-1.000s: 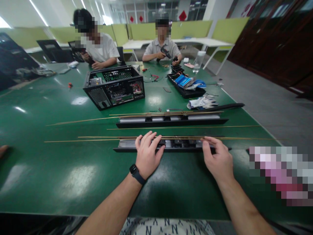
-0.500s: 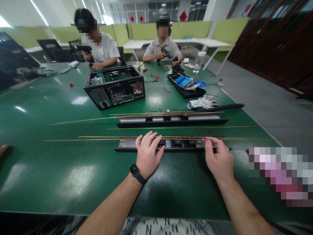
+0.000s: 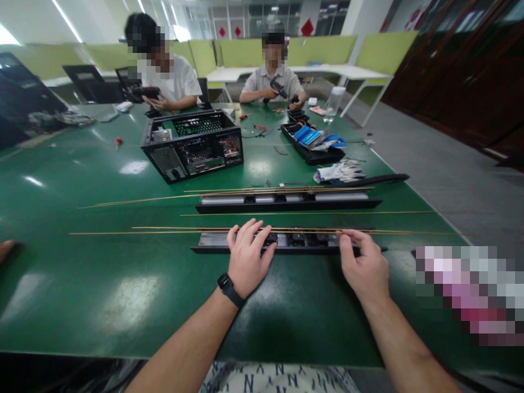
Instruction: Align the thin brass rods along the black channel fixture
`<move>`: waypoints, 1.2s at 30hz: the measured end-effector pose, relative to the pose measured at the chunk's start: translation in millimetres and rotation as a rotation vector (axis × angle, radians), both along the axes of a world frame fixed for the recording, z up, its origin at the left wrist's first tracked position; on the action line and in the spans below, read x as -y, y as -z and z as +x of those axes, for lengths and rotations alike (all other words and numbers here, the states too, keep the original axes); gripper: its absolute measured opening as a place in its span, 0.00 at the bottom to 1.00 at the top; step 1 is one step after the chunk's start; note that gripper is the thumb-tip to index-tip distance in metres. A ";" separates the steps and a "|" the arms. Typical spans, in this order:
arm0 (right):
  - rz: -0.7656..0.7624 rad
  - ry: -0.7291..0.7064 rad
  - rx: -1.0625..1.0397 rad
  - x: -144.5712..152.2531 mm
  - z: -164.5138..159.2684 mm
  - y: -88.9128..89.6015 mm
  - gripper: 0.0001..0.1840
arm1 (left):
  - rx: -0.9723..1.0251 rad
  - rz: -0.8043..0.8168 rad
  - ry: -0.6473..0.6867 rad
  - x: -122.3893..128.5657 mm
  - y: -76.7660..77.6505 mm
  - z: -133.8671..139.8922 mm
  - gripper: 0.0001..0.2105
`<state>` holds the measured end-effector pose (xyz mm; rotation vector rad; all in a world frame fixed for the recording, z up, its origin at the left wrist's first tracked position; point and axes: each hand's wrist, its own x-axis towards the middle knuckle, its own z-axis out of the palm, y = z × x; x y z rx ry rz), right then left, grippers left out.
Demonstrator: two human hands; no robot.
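In front of me a long black and silver channel [image 3: 213, 240] lies across the table, with small dark blocks [image 3: 297, 238] inside it. Thin gold-coloured rods [image 3: 106, 233] run lengthwise along it and stick out past both ends. My left hand [image 3: 249, 256] rests over the channel, its fingers stretched across the rods and its thumb by the front edge. Near the right end, my right hand [image 3: 365, 263] has thumb and forefinger pinched on a gold rod; the exact contact is partly hidden. Behind lies a second channel [image 3: 229, 206] with more rods along its rear side.
A computer case [image 3: 192, 150] stands open farther back. To its right are a black tray [image 3: 323, 158] of tools and white gloves [image 3: 341, 172]. Two people sit opposite, a dark tool [image 3: 147, 91] and a power drill [image 3: 278, 87] in their hands. A single rod [image 3: 401, 212] lies between the channels.
My right hand has shifted slightly left, and one rod's left end reaches a little farther left. My left hand stays put. The person at far left has turned their tool.
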<state>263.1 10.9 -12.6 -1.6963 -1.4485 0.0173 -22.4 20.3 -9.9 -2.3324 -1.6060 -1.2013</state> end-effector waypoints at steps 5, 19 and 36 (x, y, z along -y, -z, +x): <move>0.038 -0.087 0.028 0.6 -3.3 -1.9 0.20 | 0.003 -0.003 -0.003 0.3 -0.5 0.5 0.15; 0.037 -0.078 0.011 1.8 -4.6 -5.0 0.21 | 0.002 -0.015 -0.005 0.5 -0.3 0.6 0.15; -0.008 -0.010 -0.025 1.6 -1.7 -5.0 0.20 | -0.007 -0.023 -0.004 0.1 -0.5 -0.3 0.15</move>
